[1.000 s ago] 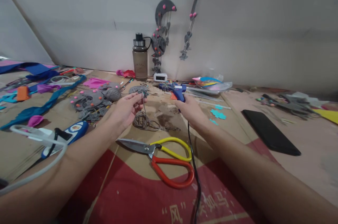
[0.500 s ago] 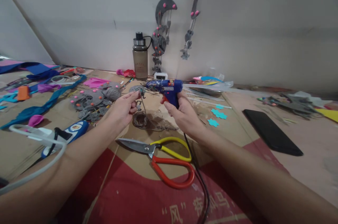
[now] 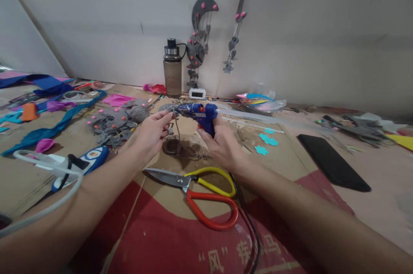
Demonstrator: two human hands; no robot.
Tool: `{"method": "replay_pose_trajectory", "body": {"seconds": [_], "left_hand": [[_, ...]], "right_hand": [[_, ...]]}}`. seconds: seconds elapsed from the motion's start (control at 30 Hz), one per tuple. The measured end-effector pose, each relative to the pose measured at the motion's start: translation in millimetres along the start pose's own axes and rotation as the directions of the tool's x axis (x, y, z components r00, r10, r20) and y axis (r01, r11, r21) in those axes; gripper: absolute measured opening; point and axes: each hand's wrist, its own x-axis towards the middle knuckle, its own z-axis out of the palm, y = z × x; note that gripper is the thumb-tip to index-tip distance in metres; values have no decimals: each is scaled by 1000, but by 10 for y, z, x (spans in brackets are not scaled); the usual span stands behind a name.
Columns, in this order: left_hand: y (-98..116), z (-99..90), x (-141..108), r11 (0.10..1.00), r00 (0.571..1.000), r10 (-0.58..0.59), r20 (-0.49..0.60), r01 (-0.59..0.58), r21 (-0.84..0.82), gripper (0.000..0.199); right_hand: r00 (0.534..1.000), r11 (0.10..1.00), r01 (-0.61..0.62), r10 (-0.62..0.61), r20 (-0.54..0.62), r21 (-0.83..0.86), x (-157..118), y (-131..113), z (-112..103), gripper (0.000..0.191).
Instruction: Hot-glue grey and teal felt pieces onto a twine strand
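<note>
My right hand (image 3: 221,138) is wrapped round the handle of a blue hot glue gun (image 3: 196,112), with a long clear glue stick (image 3: 245,115) poking out of its back. The gun's nozzle points left, close to the fingertips of my left hand (image 3: 155,130). Those fingers pinch a thin grey cord (image 3: 177,129) with a small grey piece at its top; exactly where the nozzle meets it I cannot make out. Below, a coil of grey cord (image 3: 172,146) lies on the cardboard. Nearer to me rest scissors (image 3: 180,180) with one yellow and one red handle, blades parted.
Grey felt pieces with pink pom-poms (image 3: 108,121) lie left, beside a blue-and-white tool (image 3: 93,160). A bottle (image 3: 173,72) and small clock (image 3: 197,93) stand by the wall. Turquoise felt flowers (image 3: 267,139) and a black phone (image 3: 332,162) lie right. The gun's cable (image 3: 247,213) runs toward me.
The glue gun has turned and shifted slightly left, its nozzle nearer my left fingertips. The glue stick at its back now shows stretching right. My left hand keeps its pinch.
</note>
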Motion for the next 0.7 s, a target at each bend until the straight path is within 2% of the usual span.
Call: {"method": "replay_pose_trajectory", "body": {"seconds": [0.4,0.7], "left_hand": [[-9,-8,0,998,1000,20,-4,-20,54,22],[-7,-5,10,999,998,49,-43,-49,12,21]], "right_hand": [[1000,1000,-28,28,-9,8,-6,15,28,33],[997,997,-79,79,7,-14,-21,-7,41,32]]}}
